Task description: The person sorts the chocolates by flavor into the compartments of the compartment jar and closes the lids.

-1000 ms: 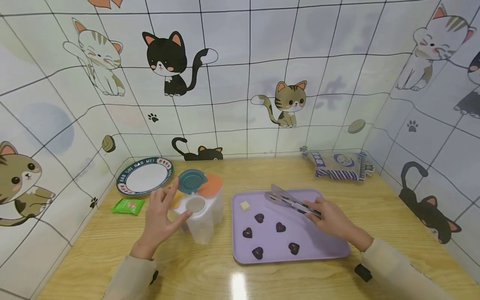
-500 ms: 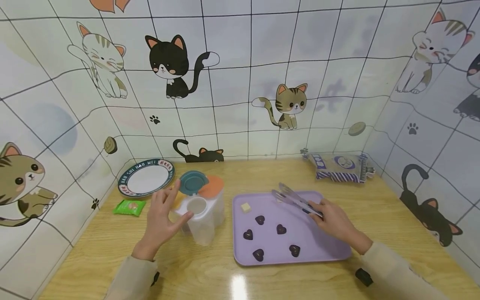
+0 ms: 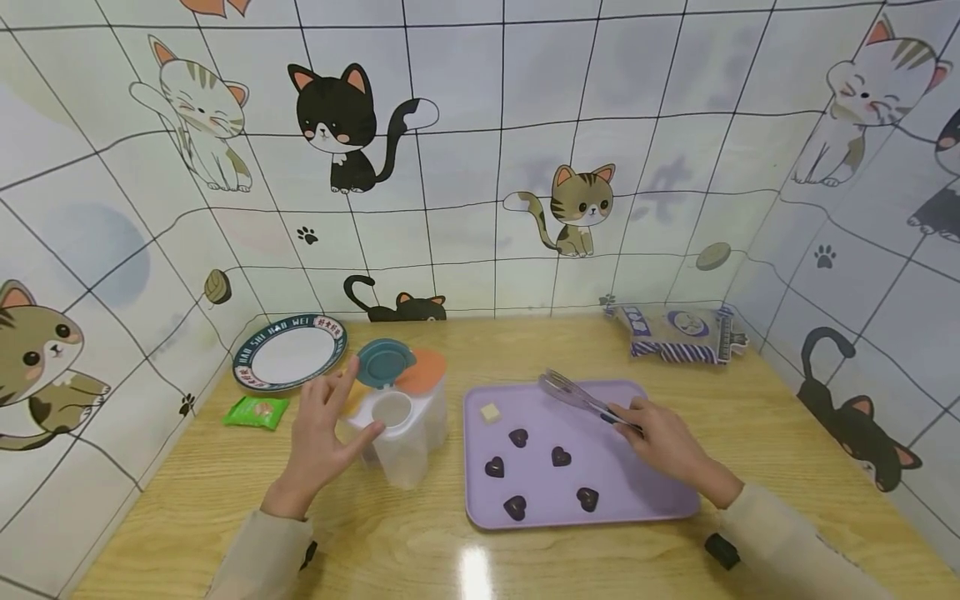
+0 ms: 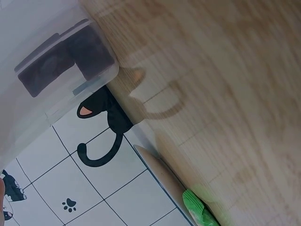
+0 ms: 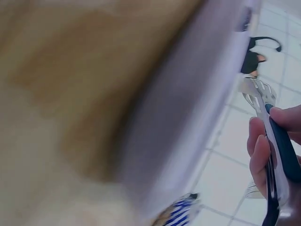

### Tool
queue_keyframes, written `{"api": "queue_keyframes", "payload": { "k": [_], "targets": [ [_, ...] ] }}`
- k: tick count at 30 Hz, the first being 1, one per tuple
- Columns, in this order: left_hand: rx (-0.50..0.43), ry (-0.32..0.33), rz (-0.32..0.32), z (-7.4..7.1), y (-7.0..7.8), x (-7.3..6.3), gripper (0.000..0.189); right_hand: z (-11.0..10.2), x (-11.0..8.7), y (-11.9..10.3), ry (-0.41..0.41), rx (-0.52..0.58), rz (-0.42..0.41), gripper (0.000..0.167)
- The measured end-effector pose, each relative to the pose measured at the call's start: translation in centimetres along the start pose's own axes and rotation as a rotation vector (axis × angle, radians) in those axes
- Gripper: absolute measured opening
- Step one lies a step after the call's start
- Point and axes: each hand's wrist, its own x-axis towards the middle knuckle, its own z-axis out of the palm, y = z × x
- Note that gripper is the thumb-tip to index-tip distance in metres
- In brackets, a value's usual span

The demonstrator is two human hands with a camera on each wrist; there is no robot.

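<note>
My left hand [image 3: 318, 429] holds the left side of a clear storage container [image 3: 405, 446] with several compartments, thumb at the front, index finger by the raised teal lid [image 3: 385, 363]. The orange lid [image 3: 425, 372] is down. Through its wall, in the left wrist view, dark pieces [image 4: 66, 59] show. My right hand [image 3: 660, 437] grips metal tongs [image 3: 581, 396] with dark handles. Their tips are nearly together over the back of the purple tray [image 3: 622, 467]; whether they pinch anything is hidden. Several dark heart-shaped chocolates [image 3: 562, 456] and one pale cube [image 3: 490, 412] lie on the tray.
A plate with a patterned rim [image 3: 251, 377] sits at the back left, a green packet [image 3: 257, 412] in front of it. A striped bag [image 3: 675, 332] lies at the back right. Cat-print sheeting [image 3: 465, 183] closes off the back and sides of the wooden table.
The spread tongs shifted slightly right, showing a pale piece under them, then their tips came together there. The left hand and container stayed in place.
</note>
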Motion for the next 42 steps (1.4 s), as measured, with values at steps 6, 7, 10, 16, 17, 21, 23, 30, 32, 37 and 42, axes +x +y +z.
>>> {"api": "queue_keyframes", "payload": {
  "k": [6,7,10,16,17,21,23,30,32,37,42],
  "targets": [
    [0.022,0.001,0.012,-0.2,-0.2,-0.1,0.082,-1.2,1.8,-4.9,0.09,0.201,-0.145,0.029],
    [0.025,0.004,0.015,-0.2,-0.2,-0.1,0.083,-1.4,2.2,-6.0,0.088,0.246,-0.175,0.029],
    [0.027,-0.001,0.018,-0.1,-0.3,0.0,0.084,-1.8,3.2,-9.1,0.064,0.36,-0.27,0.03],
    [0.009,-0.018,0.016,0.3,-0.1,0.0,0.086,-1.1,4.8,-12.9,0.052,0.441,-0.42,0.03],
    [0.006,-0.014,0.017,0.3,-0.1,0.0,0.087,-0.8,5.0,-13.3,0.042,0.451,-0.429,0.03],
    [0.013,0.015,0.038,0.3,-0.1,0.0,0.086,-0.1,5.4,-14.4,-0.003,0.483,-0.444,0.033],
    [0.014,0.02,0.047,0.3,-0.2,0.0,0.086,0.1,5.5,-14.4,-0.003,0.488,-0.437,0.034],
    [0.019,0.028,0.051,0.2,-0.3,0.2,0.086,-1.1,5.2,-11.7,-0.027,0.449,-0.236,0.037],
    [0.018,0.027,0.051,0.1,-0.3,0.3,0.086,-1.5,5.1,-10.4,-0.041,0.416,-0.167,0.038],
    [0.021,0.027,0.049,0.1,-0.4,0.3,0.085,-1.9,4.8,-7.6,-0.094,0.193,-0.112,0.038],
    [0.012,0.001,0.018,0.1,-0.3,0.1,0.086,-0.6,4.3,-5.5,-0.307,0.02,-0.108,0.04]
  ]
}}
